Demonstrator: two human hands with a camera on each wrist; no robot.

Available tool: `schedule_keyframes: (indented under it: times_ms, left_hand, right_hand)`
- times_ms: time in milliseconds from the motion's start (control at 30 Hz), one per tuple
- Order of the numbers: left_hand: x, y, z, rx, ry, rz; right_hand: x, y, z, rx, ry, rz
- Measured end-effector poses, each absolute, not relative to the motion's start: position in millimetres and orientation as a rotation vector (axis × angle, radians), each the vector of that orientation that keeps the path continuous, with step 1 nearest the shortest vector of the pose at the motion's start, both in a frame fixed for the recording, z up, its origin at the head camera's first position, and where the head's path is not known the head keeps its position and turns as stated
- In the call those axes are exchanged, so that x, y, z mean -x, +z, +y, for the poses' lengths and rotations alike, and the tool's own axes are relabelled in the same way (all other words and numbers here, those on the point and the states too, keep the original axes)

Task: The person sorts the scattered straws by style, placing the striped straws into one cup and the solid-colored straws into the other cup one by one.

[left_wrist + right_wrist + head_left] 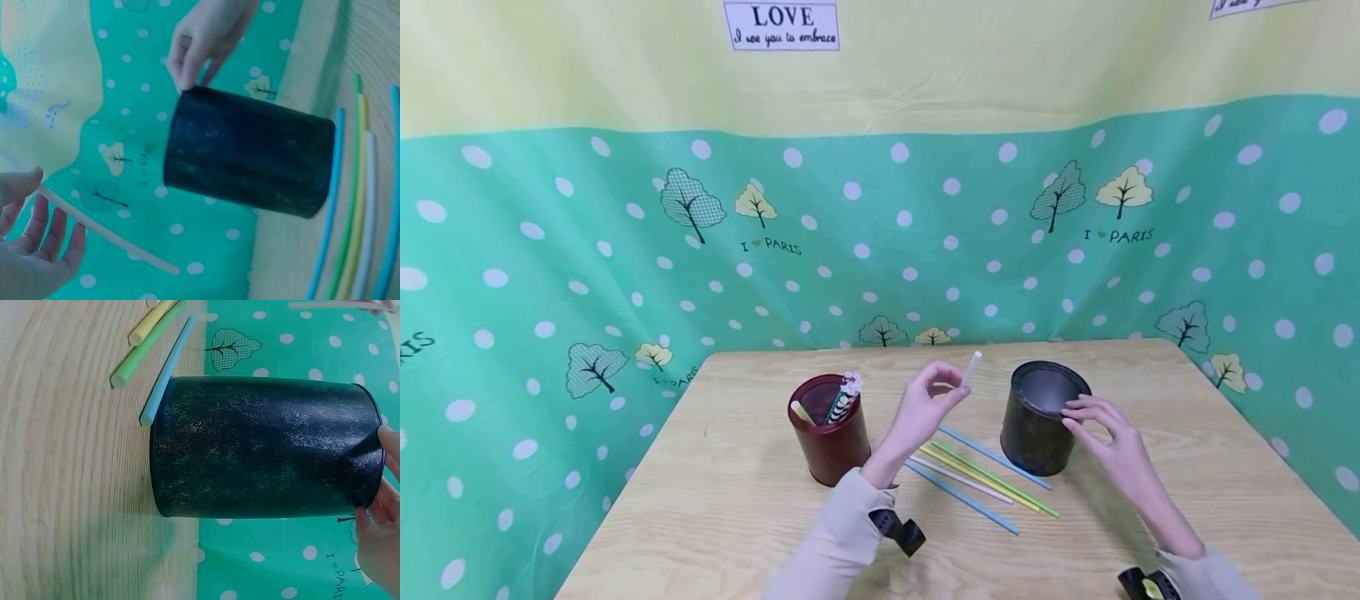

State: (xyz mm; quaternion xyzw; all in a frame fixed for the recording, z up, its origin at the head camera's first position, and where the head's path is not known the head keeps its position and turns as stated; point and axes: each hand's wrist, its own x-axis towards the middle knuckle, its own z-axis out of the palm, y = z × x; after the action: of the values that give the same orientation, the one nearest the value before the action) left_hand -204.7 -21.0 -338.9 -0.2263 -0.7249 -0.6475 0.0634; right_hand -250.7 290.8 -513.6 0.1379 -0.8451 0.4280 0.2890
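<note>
My left hand (pixel 928 404) pinches one end of a thin white stick (pixel 112 231) between thumb and fingertips. The stick is up in the air, between the red can and the black can, in the head view. At the right, a black cylindrical can (pixel 1037 433) stands upright on the table with its mouth facing up. My right hand (pixel 1108 442) grips the can's rim, thumb and fingers on its near right side. Several blue, green, yellow and white sticks (pixel 977 479) lie side by side left of the black can, one blue stick right by its base.
A dark red can (pixel 833 450) stands left of my left forearm, holding a yellow stick (pixel 801 412) and a dark green and white piece with flowers (pixel 844 400). The wooden table (pixel 715 500) ends at a green dotted curtain (pixel 880 250) behind.
</note>
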Motion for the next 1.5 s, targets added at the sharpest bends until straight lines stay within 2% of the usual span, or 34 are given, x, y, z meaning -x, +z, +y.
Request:
schedule_keyframes:
  times_ms: [500, 833, 1267, 1400, 1500]
  left_hand:
    - [201, -316, 6, 0.755, -2.141, -1.868]
    - [218, -338, 27, 0.788, -2.17, -1.806]
    - [206, -330, 39, 0.706, -2.209, -1.859]
    - [208, -334, 41, 0.675, -2.192, -1.889]
    - [208, -339, 43, 0.674, -2.193, -1.906]
  right_hand:
    - [251, -514, 293, -0.356, 1.134, -2.25]
    - [254, -515, 293, -0.389, 1.144, -2.232]
    - [252, -515, 293, -0.384, 1.142, -2.24]
    - [247, -507, 288, -0.449, 1.181, -2.195]
    - [230, -481, 276, -0.53, 1.284, -2.159]
